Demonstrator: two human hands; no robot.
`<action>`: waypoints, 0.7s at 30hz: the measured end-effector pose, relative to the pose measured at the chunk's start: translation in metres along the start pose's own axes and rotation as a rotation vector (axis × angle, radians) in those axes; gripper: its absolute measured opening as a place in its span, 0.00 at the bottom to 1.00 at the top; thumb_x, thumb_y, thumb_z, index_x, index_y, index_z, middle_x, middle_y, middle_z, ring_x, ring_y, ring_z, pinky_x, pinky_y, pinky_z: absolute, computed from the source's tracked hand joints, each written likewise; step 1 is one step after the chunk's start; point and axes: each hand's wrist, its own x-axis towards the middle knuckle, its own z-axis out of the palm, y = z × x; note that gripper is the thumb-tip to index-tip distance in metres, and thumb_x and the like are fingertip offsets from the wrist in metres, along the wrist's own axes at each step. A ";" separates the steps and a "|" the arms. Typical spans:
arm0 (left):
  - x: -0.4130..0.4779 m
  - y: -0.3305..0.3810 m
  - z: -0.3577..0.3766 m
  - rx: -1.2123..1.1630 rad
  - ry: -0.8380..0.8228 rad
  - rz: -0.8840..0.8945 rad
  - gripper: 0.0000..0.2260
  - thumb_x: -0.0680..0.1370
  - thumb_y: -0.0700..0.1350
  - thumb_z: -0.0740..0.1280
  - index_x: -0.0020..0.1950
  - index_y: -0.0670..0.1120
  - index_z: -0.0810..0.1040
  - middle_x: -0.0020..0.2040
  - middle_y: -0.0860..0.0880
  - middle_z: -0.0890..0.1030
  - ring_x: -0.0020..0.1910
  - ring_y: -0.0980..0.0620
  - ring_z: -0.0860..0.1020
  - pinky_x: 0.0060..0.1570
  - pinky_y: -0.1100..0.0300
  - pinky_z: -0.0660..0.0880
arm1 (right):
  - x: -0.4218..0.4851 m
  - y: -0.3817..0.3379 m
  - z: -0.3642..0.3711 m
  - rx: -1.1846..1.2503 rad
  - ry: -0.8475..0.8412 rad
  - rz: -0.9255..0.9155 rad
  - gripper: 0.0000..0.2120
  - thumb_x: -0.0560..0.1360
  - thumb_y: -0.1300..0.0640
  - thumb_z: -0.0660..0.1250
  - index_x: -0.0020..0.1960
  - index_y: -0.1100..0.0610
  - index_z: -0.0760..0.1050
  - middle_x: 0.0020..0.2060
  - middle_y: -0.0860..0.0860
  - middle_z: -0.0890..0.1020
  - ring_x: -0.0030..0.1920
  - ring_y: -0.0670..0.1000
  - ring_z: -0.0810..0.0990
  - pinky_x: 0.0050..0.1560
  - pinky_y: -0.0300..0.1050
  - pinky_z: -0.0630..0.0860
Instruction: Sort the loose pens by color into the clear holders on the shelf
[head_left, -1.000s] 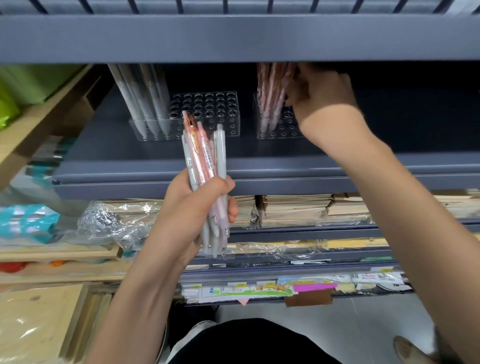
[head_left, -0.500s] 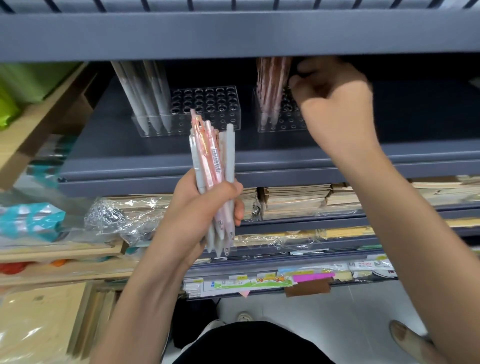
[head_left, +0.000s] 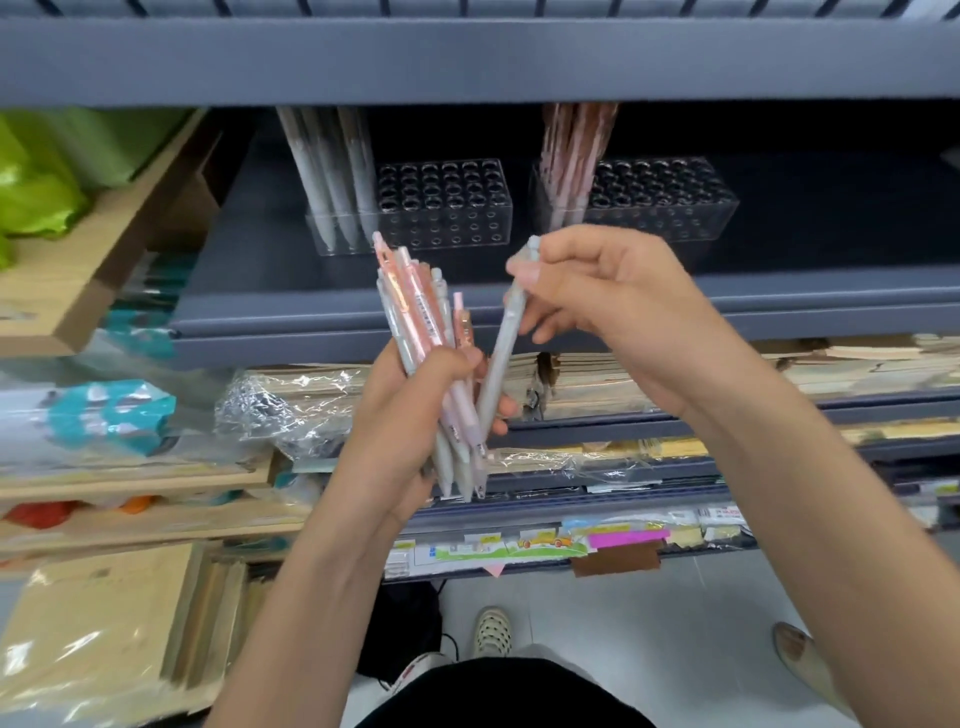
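My left hand grips a bundle of pink and grey pens, tips down, in front of the shelf edge. My right hand pinches the top of one grey pen, whose lower end still sits in the bundle. On the dark shelf stand two clear holders. The left holder has several grey pens at its left end. The right holder has several pink pens at its left end.
The grey shelf board above hangs low over the holders. Stacks of brown paper goods fill the shelf below. Wooden shelves with green bags and wrapped packs stand at the left. Feet show on the tiled floor.
My right hand came down and away from the pink pens in the right holder and took hold of a grey pen in the bundle. The left hand kept holding the bundle.
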 end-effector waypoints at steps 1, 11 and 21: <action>0.000 0.001 -0.004 -0.017 0.033 -0.012 0.15 0.70 0.44 0.70 0.55 0.44 0.75 0.35 0.44 0.84 0.34 0.45 0.84 0.31 0.56 0.80 | 0.001 -0.001 0.003 0.051 0.023 -0.023 0.05 0.78 0.61 0.67 0.51 0.62 0.80 0.41 0.57 0.85 0.39 0.53 0.82 0.40 0.45 0.79; -0.008 0.014 -0.048 -0.102 0.122 -0.006 0.11 0.68 0.40 0.69 0.47 0.41 0.72 0.30 0.47 0.74 0.25 0.51 0.73 0.26 0.59 0.72 | 0.053 -0.006 0.039 0.272 0.422 -0.287 0.05 0.77 0.66 0.61 0.48 0.58 0.73 0.44 0.57 0.83 0.46 0.57 0.84 0.48 0.48 0.81; -0.017 0.029 -0.077 -0.093 0.173 0.071 0.12 0.72 0.43 0.71 0.53 0.42 0.74 0.35 0.47 0.79 0.29 0.49 0.77 0.29 0.58 0.76 | 0.120 0.004 0.055 -0.391 0.591 -0.285 0.13 0.78 0.58 0.62 0.53 0.66 0.80 0.49 0.61 0.84 0.51 0.59 0.81 0.57 0.48 0.76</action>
